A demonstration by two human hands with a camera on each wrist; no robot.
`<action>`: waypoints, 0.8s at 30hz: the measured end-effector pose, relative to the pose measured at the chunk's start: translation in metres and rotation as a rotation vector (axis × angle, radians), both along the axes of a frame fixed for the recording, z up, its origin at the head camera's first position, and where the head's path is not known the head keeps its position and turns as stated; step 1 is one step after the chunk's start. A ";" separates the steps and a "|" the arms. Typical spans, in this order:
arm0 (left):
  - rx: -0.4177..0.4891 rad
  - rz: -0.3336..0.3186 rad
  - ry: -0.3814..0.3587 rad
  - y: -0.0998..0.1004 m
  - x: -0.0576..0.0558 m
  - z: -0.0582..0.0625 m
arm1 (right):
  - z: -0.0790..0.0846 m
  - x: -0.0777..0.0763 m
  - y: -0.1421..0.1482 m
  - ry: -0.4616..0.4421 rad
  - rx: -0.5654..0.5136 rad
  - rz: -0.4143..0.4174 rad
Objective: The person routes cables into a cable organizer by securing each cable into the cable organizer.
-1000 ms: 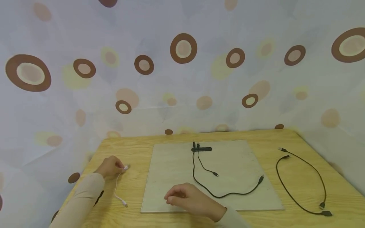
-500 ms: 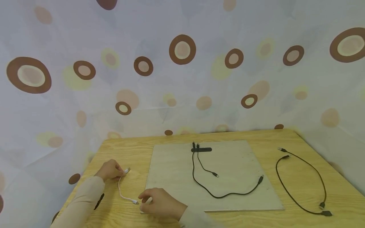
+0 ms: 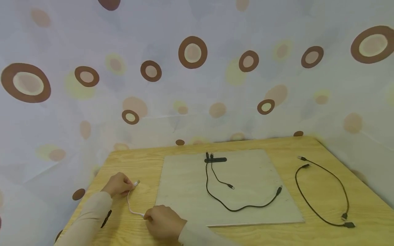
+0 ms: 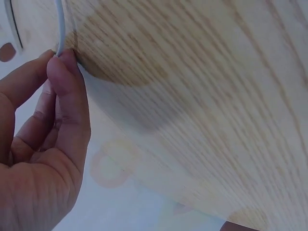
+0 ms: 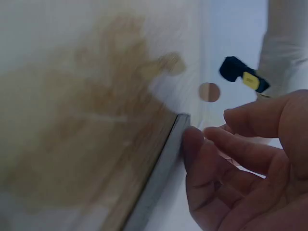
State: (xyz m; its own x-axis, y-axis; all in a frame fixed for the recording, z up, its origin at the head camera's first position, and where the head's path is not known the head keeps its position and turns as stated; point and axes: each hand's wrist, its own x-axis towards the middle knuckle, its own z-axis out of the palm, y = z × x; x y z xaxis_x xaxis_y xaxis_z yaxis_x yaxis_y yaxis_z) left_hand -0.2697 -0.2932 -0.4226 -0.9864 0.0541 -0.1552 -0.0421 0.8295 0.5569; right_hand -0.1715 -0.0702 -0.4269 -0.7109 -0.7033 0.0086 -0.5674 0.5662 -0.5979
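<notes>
My left hand (image 3: pixel 118 184) pinches a white USB cable (image 3: pixel 130 206) just behind its metal-tipped plug (image 3: pixel 136 183), at the left of the wooden table. In the left wrist view the thumb and forefinger meet on the white cord (image 4: pixel 61 24). The cord curves down toward me to my right hand (image 3: pixel 163 220), whose curled fingers hold its other end and hide that plug. The right wrist view has the right hand's fingers (image 5: pixel 197 159) bent beside the board's edge, with no cable showing there.
On the pale board (image 3: pixel 184 191), a black cable holder (image 3: pixel 217 160) carries two black cables (image 3: pixel 240 209). Two more black cables (image 3: pixel 346 191) lie on the wooden table (image 3: pixel 135 160) at the right. A patterned sheet (image 3: pixel 191 85) hangs behind.
My right hand has moved left from over the board to the white cable's near end and taken hold of it. The left hand keeps its pinch; the cord has swung right.
</notes>
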 end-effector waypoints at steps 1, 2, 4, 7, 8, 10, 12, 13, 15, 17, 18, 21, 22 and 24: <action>0.000 0.005 0.004 -0.002 0.000 -0.001 | 0.001 -0.001 -0.005 0.012 0.024 -0.031; -0.002 0.006 0.005 -0.004 0.000 -0.001 | 0.002 -0.001 -0.010 0.018 0.044 -0.058; 0.004 0.008 -0.001 -0.007 0.000 0.000 | 0.003 -0.002 -0.019 0.032 0.083 -0.111; 0.012 0.017 -0.012 -0.008 0.002 0.001 | 0.000 -0.003 -0.030 0.065 0.155 -0.173; 0.016 0.009 -0.017 -0.008 0.003 0.002 | -0.001 -0.002 -0.032 0.077 0.168 -0.188; 0.034 0.009 -0.029 -0.007 0.005 0.002 | -0.005 -0.002 -0.035 0.109 0.192 -0.215; 0.052 0.000 -0.040 -0.007 0.006 0.001 | -0.008 -0.002 -0.037 0.132 0.191 -0.233; 0.063 -0.004 -0.046 -0.008 0.006 0.001 | -0.009 -0.003 -0.037 0.145 0.184 -0.239; 0.077 -0.046 -0.043 -0.010 0.004 -0.001 | -0.011 -0.003 -0.037 0.140 0.165 -0.250; 0.081 -0.068 -0.044 -0.012 0.002 -0.003 | -0.012 -0.005 -0.036 0.118 0.150 -0.260; 0.077 -0.081 -0.037 -0.012 0.001 -0.004 | -0.013 -0.006 -0.036 0.106 0.146 -0.264; 0.060 -0.069 -0.023 -0.009 0.000 -0.004 | -0.014 -0.008 -0.037 0.081 0.142 -0.278; 0.051 -0.034 -0.029 -0.007 0.000 -0.003 | -0.014 -0.009 -0.038 0.090 0.148 -0.281; 0.032 -0.016 -0.026 -0.003 0.000 -0.002 | -0.014 -0.011 -0.039 0.110 0.158 -0.295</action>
State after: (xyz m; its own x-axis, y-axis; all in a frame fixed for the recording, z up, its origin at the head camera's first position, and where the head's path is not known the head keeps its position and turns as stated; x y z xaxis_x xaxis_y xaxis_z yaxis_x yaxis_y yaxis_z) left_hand -0.2700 -0.2962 -0.4245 -0.9811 0.0750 -0.1782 -0.0436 0.8120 0.5821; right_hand -0.1823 -0.1089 -0.4407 -0.8845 -0.4665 0.0038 -0.4217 0.7961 -0.4340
